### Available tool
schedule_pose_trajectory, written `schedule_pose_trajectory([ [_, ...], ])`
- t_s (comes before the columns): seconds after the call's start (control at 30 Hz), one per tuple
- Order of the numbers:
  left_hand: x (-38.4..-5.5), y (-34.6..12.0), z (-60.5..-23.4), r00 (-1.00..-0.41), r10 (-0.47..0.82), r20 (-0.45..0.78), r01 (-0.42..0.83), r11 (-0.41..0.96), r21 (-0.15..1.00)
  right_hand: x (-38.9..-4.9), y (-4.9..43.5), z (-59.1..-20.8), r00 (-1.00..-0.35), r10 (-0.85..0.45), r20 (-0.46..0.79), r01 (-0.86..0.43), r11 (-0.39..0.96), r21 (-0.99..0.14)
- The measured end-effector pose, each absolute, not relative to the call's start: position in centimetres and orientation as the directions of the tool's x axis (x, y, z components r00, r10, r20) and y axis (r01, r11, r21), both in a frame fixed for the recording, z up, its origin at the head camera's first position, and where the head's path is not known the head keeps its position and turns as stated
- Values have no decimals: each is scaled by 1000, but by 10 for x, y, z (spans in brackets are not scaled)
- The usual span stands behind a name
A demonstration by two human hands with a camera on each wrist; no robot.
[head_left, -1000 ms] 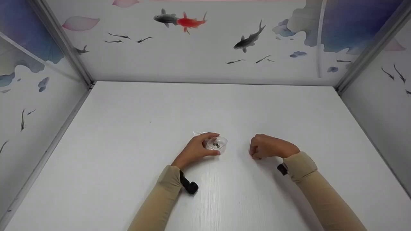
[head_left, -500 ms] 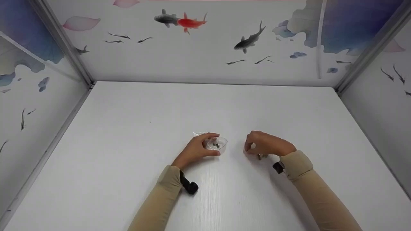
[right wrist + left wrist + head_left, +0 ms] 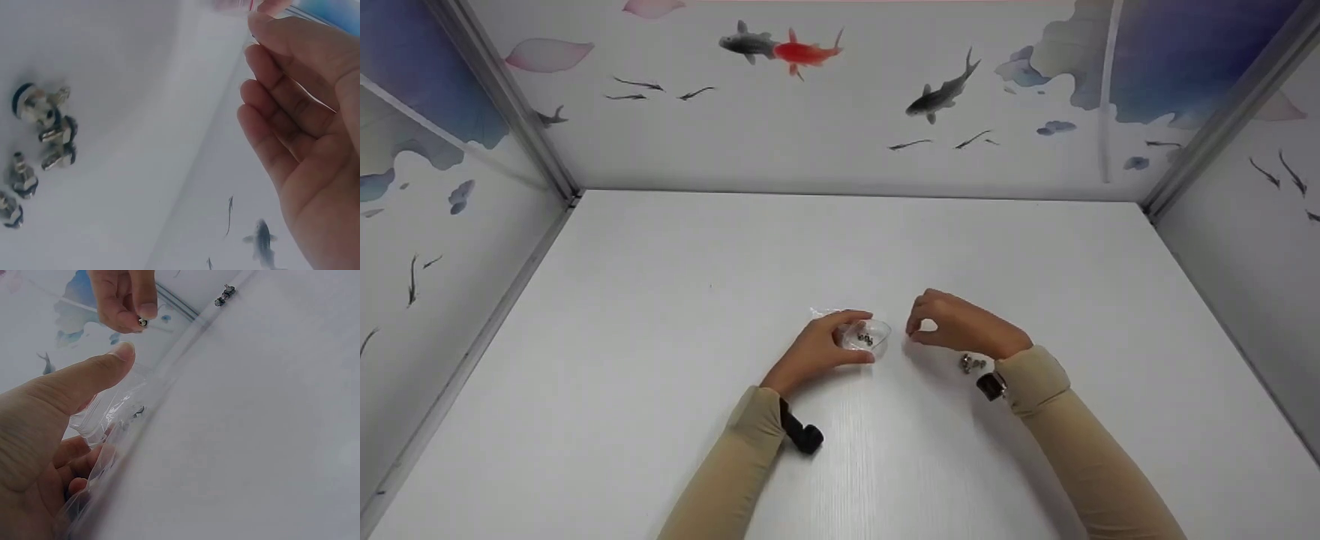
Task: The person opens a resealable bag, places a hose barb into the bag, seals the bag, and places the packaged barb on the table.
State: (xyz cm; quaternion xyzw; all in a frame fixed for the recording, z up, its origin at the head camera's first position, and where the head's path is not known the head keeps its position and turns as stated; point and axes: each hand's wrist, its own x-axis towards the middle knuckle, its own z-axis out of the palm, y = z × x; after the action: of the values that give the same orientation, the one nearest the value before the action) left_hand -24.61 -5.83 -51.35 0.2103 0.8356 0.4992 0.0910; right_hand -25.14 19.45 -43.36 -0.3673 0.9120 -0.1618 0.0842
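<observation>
Our right hand (image 3: 964, 326) has slipped left and up the frame, uncovering the loose metal fittings (image 3: 971, 364) right of centre; our left hand (image 3: 821, 345) sits where it was. Now the left wrist view gives it to us: thumb and finger pinching one small fitting (image 3: 143, 322), upper left. Mid-frame, we've got the left fingers curved around a clear plastic bag (image 3: 881, 345), a few bagged fittings (image 3: 865, 340) already inside. We'd call this the carrying step, one piece on its way across, the bag just beside. Next move, we reckon, calls for a short reach left, the piece over the opening, and a clean release while the left fingers keep that mouth wide. Beneath it all, a smooth white bench (image 3: 660, 345); behind, across the top, a white panel (image 3: 847, 157) painted with fish, grey metal posts (image 3: 502, 97) at its corners.
</observation>
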Motion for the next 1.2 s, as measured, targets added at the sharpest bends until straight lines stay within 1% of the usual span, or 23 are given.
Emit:
schedule_pose_trajectory([
  [0.27,-246,-60,-512,-893,447,51,262,425,866,-256,179,-435,-686,-725,51,-684,620,-384],
  [0.53,-245,-60,-512,-884,462,69,287,419,861,-257,165,-441,-677,-732,76,-690,596,-411],
  [0.8,-243,-59,-510,-889,456,49,269,433,860,-258,161,-445,-646,-747,157,-735,554,-392],
  [1.2,-245,-59,-510,-885,462,57,280,428,859,-260,163,-447,-644,-747,168,-742,554,-378],
])
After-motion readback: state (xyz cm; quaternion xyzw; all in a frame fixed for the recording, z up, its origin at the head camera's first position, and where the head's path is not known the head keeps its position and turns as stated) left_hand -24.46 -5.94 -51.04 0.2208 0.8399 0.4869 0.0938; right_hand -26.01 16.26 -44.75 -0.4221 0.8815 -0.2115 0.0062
